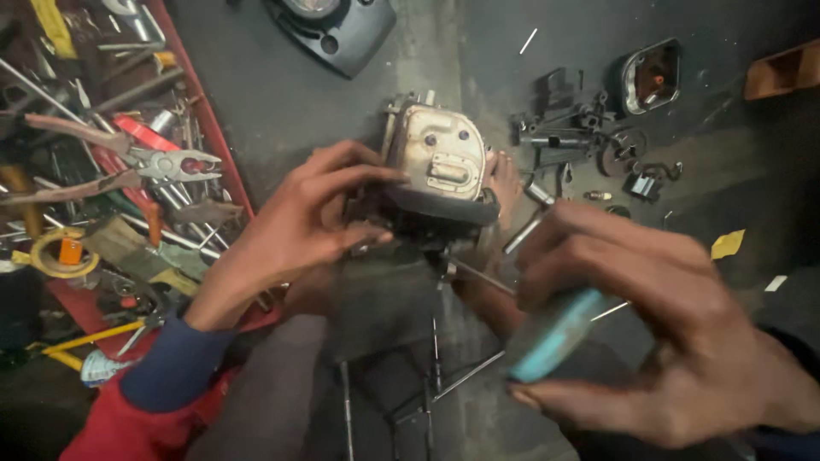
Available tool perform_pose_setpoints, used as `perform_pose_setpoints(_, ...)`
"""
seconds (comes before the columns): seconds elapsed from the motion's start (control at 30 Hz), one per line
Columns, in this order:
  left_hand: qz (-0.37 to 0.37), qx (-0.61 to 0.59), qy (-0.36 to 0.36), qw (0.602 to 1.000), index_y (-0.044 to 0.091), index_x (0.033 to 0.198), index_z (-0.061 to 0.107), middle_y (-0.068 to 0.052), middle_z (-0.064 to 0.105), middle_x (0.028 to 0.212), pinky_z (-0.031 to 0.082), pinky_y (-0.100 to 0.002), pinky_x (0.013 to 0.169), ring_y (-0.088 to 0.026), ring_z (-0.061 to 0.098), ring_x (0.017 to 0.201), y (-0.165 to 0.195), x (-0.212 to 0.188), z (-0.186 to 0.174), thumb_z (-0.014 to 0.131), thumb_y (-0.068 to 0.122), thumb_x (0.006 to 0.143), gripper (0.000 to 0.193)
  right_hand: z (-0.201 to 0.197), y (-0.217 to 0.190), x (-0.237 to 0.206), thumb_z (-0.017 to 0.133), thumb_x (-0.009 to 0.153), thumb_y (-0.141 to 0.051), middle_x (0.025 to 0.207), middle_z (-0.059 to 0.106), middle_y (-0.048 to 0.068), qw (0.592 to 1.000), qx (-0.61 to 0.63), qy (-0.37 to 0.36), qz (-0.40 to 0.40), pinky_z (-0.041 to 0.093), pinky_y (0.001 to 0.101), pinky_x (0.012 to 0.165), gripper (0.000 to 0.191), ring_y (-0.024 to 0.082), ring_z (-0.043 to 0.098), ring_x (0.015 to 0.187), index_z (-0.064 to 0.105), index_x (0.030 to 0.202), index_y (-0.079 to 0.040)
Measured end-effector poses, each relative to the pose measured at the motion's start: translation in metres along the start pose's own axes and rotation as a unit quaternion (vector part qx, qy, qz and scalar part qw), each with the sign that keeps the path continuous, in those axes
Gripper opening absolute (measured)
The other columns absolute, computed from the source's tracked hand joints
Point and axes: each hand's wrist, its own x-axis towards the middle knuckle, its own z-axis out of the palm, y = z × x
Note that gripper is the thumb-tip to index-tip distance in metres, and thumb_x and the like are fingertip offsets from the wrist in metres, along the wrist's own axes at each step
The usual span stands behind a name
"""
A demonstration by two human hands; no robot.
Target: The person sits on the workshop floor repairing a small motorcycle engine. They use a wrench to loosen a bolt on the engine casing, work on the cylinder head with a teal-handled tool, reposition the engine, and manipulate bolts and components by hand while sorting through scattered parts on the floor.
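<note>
Teal-handled screwdriver (553,335) gripped in the right hand (675,333), shaft reaching under a grimy metal engine part (440,162), left hand (299,222) fingers closed on its side, pliers (128,166) farther left.

Dim, warm light; motion blur on near right hand (675,341); dark corners

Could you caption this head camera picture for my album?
Left hand steadies a grimy metal engine part while the right hand grips a light-blue-handled screwdriver.
</note>
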Motion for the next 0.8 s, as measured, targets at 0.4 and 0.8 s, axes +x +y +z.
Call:
perform_pose_setpoints(0.4, 0.003, 0.089, -0.017, 0.996, 0.007, 0.152, 0.040, -0.024, 0.040, 0.155, 0.022, -0.057, 0.119, -0.046, 0.026, 0.149, -0.060, -0.027, 0.014, 0.099, 0.040, 0.055, 0.118, 0.031, 0.087, -0.106, 0.081, 0.080, -0.011, 0.103, 0.069, 0.008, 0.911, -0.178, 0.234, 0.288, 0.050, 0.0351, 0.086, 0.026, 0.022, 0.067, 0.096, 0.072, 0.103, -0.004)
perform_pose_setpoints(0.8, 0.076, 0.237, 0.003, 0.969, 0.003, 0.153, 0.038, -0.024, 0.038, 0.159, 0.007, -0.060, 0.127, -0.038, 0.021, 0.157, -0.091, -0.020, 0.033, 0.077, 0.036, 0.070, 0.098, 0.212, 0.242, 0.040, 0.046, 0.102, -0.026, 0.158, 0.039, 0.023, 0.857, -0.276, 0.369, 0.229, 0.014, 0.0454, 0.129, 0.064, 0.036, 0.031, 0.153, 0.029, 0.158, 0.000)
